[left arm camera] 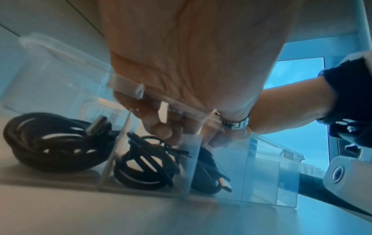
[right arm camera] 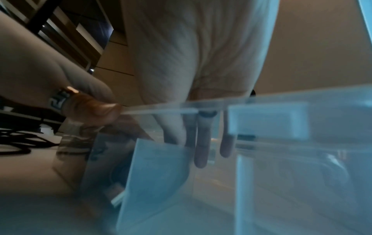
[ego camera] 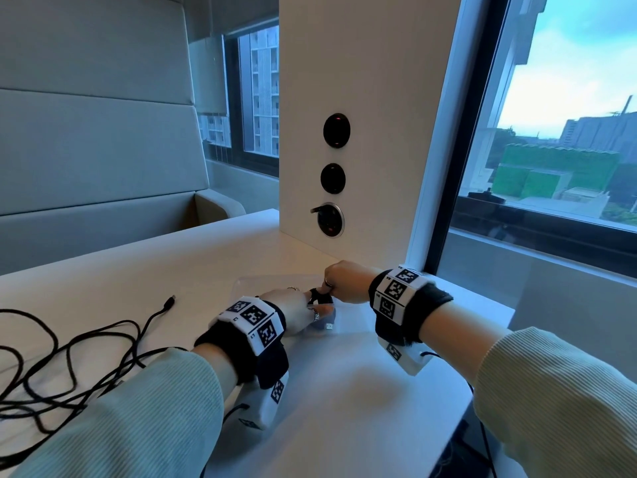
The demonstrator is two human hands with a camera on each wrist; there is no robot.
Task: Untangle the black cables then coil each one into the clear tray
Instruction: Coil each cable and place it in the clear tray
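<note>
A clear tray with dividers stands on the white desk. In the left wrist view, coiled black cables lie in its compartments. Another black coil stands up between both hands at the tray's right end. My left hand curls its fingers over the rim onto this coil, with the ringed thumb on the front wall. From above, my right hand pinches the coil's top, its other fingers pointing straight down into the tray. A tangle of loose black cables lies at the left.
A white pillar with round black sockets rises just behind the tray. A window runs along the right, and the desk's right edge is close. A padded bench back stands beyond the desk's far left edge.
</note>
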